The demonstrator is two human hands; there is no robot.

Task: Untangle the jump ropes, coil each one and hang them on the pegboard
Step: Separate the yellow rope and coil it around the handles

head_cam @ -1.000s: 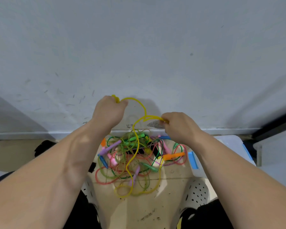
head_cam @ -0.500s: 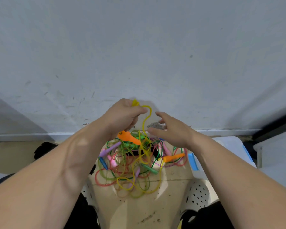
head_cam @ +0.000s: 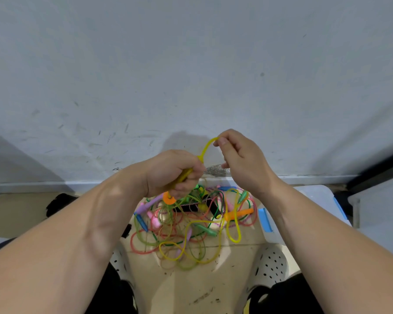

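Observation:
A tangle of jump ropes (head_cam: 191,225) in yellow, green, red, pink, purple and orange lies on the floor at the foot of the wall. My left hand (head_cam: 170,171) grips the yellow handle (head_cam: 184,176) of the yellow rope, and an orange handle (head_cam: 169,198) shows just below its fingers. The yellow rope (head_cam: 205,147) arcs up from that fist to my right hand (head_cam: 241,159), which pinches it between thumb and forefinger. More yellow rope (head_cam: 233,236) loops down into the pile. No pegboard is in view.
A scuffed white wall (head_cam: 191,64) fills the upper view, with a baseboard (head_cam: 43,184) below it. A white bin with blue clips (head_cam: 267,220) stands right of the pile. White perforated shoes (head_cam: 271,266) and dark trouser legs flank the floor near me.
My right hand, open half a second ago, has risen and now pinches the yellow rope above my left fist. My left hand moved right and lower, still gripping the yellow handle.

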